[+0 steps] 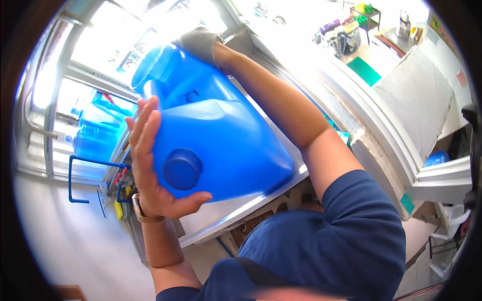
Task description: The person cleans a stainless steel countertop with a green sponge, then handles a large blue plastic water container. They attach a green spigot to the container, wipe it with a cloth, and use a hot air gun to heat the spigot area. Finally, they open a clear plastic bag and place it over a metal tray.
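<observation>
A large blue plastic water jug [226, 145] lies tilted over a metal counter [211, 220], its round dark blue cap [182, 169] facing me. My left hand [150, 165] holds the jug's left side beside the cap, fingers long against the wall and thumb below. A watch sits on that wrist. At the jug's far end, next to its wide round opening [148, 67], my right hand [201, 46] is curled over the shoulder. Something grey covers it, looking like a glove or cloth; glare and the covering partly hide its fingers.
Another clear blue bottle [98, 128] stands by the window on the left. Nearby are a bent blue pipe [70, 178] and a yellow item [118, 209] on the wall. A window ledge [361, 135] and a cluttered table [396, 42] lie to the right.
</observation>
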The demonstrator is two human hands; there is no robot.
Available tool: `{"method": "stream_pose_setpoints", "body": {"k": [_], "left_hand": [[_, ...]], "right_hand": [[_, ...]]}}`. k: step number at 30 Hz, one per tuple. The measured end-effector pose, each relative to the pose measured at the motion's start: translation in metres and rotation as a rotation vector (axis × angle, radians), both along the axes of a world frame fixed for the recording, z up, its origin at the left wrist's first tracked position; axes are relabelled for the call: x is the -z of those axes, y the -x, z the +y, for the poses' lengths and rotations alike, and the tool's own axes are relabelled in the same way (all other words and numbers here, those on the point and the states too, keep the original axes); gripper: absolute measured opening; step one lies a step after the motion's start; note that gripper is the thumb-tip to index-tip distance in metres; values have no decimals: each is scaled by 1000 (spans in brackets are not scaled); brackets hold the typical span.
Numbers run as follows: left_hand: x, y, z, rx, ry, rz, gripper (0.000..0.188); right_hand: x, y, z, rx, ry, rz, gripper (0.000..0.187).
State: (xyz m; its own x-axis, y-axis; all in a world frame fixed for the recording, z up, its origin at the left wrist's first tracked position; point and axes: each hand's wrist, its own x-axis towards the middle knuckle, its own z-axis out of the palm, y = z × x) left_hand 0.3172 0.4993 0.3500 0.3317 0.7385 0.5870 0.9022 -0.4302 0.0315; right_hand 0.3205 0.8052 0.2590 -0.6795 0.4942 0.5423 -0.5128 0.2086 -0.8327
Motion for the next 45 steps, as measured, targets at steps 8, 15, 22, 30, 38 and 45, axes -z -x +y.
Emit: {"method": "stream_pose_setpoints", "body": {"k": [8,15,22,30,38,45], "left_hand": [[-5,-1,-3,25,-10,-56,102],[1,2,-6,28,-39,-58,103],[8,1,-7,28,-115,-111,103],[41,6,-21,136,-629,-319,72],[136,-19,-89,811,-515,-287,40],[145,-17,-102,670,-397,-530,52]], "right_hand": [[103,22,17,168,-221,-147,14],[173,-50,-27,375,-267,-462,18],[191,-137,-116,753,-388,-794,22],[166,-180,-213,1119,-499,-651,36],[76,-159,-270,1189,-1150,-365,53],[59,-122,-323,1206,-836,-254,67]]}}
